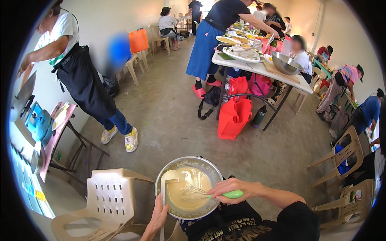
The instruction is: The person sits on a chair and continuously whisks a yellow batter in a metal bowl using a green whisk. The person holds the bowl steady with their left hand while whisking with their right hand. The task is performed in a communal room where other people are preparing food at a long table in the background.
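Note:
A metal mixing bowl [214, 172] rests on my lap, holding a pale, creamy batter [201, 178]. My right hand [231, 188] is closed round the green handle of a wire whisk [197, 194], whose loops dip into the batter. At the bowl's left rim, my left hand [159, 215] is closed, with the thumb over the long handle of a cream-coloured ladle [172, 176] and the fingers by the bowl's side. The ladle's head leans inside the bowl at its upper left. My left fingertips are partly hidden behind the bowl.
A beige plastic chair [106, 197] stands close on my left. Ahead is a long table [241, 64] with trays, food and a big steel bowl [286, 63]; red bags [235, 118] sit beneath. A person in an apron [80, 76] stands left, near a small table with a blue gas cylinder [38, 120].

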A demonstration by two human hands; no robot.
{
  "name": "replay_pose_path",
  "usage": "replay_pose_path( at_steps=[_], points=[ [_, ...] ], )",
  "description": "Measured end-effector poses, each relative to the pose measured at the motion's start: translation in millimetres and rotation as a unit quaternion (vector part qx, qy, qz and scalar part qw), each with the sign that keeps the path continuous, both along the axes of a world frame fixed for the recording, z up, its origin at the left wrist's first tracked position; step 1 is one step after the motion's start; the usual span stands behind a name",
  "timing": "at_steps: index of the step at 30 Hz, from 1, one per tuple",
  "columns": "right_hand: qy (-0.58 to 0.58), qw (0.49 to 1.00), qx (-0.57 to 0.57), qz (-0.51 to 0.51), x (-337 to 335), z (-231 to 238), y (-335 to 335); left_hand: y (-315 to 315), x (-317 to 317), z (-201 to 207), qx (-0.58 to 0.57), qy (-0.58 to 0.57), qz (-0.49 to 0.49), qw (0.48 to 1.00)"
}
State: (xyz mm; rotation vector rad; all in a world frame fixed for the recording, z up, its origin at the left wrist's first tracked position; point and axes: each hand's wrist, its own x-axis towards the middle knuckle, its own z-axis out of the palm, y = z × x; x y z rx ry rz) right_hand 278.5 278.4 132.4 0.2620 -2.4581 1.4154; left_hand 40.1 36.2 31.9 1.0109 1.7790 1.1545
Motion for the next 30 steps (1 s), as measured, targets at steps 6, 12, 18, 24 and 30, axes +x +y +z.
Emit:
replay_pose_path(
  at_steps=[6, 12, 18, 24, 30],
  points=[
    [-0.065, 0.995, -0.061, 0.047, 6.5, -8.3, -13.4, 2.7, 5.1, 11.4, -0.004, 0.015, 0.0, 1.0],
    [-0.015, 0.986, 0.166, 0.018, -8.0, -23.7, -13.3, 4.4, 8.0, 8.4, 0.008, 0.033, 0.016, 0.999],
    [-0.11, 0.989, 0.082, 0.059, 4.5, 14.9, 5.5, 1.9, 6.5, 12.8, 0.009, 0.024, 0.011, 1.0],
    [-0.034, 0.998, 0.022, 0.055, -7.0, -17.2, -19.8, 3.9, 6.9, 10.1, 0.014, 0.036, 0.0, 0.999],
    [-0.051, 0.992, 0.114, -0.022, -1.2, -7.6, -2.6, -1.8, 7.3, 9.8, -0.022, 0.022, 0.025, 0.999]
  ],
)
